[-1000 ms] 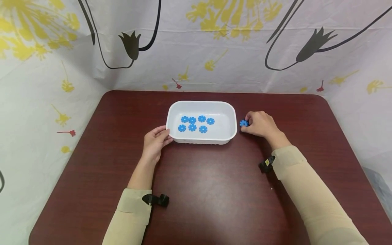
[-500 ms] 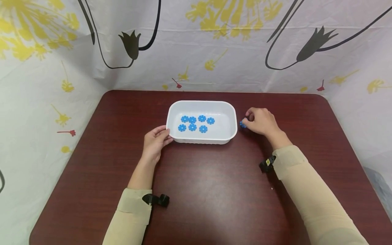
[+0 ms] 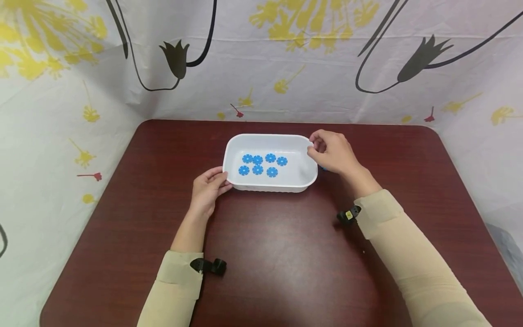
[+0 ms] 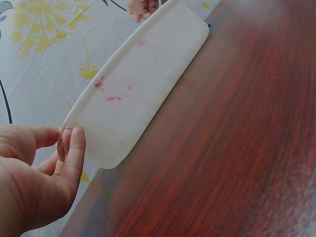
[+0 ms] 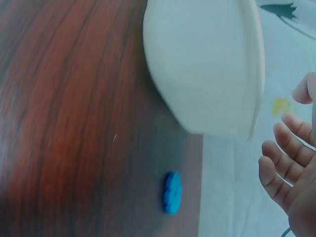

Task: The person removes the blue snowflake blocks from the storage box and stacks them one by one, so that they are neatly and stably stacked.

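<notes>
A white plastic tub (image 3: 300, 170) stands on the table with several blue notched discs (image 3: 258, 169) lying flat inside. My left hand (image 3: 206, 190) pinches the tub's rim at its front left corner; the left wrist view shows thumb and fingers on either side of the rim (image 4: 101, 74). Over the right end of the tub is my right hand (image 3: 335, 152), its fingers loosely bent. Nothing shows between those fingers (image 5: 289, 158) in the right wrist view. Beside the tub's right end, a blue notched piece (image 5: 173, 192) rests on the table, mostly hidden by my hand in the head view.
The dark red wooden table (image 3: 265, 254) has rounded far corners. A white cloth with yellow and grey flower prints (image 3: 261, 59) hangs behind it. Black wrist cameras (image 3: 218, 267) sit on both sleeves.
My right hand has let go of the blue notched piece beside the tub and moved up and left to the tub's right rim. The left hand keeps its hold.
</notes>
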Demonstrator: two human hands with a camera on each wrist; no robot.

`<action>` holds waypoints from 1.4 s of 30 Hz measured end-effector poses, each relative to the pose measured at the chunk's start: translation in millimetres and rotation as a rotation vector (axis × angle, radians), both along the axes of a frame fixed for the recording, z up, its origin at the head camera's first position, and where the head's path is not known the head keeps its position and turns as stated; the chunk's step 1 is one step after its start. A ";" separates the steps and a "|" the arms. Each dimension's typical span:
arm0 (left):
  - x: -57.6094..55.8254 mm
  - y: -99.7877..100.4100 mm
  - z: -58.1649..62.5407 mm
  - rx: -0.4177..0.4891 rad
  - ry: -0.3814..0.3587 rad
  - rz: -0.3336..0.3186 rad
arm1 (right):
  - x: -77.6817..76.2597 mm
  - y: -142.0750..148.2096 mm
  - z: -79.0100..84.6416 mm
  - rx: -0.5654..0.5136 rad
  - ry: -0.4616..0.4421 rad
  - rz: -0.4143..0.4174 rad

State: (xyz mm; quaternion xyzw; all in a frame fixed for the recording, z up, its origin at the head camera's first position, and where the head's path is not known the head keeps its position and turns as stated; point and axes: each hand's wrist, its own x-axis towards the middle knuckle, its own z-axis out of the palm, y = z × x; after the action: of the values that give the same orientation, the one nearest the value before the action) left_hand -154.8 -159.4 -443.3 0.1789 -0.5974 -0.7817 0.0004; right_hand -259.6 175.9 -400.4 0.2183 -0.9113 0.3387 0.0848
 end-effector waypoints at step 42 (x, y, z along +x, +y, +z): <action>-0.6 -0.5 -1.2 0.002 0.011 -0.001 | 14.1 -80.4 -13.5 0.337 -0.164 0.124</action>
State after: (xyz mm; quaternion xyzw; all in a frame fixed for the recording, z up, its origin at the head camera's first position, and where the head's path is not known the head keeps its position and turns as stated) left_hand -155.5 -159.9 -444.5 0.1742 -0.5968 -0.7832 0.0032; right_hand -245.5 95.5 -413.9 0.2568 -0.9438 0.2025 -0.0484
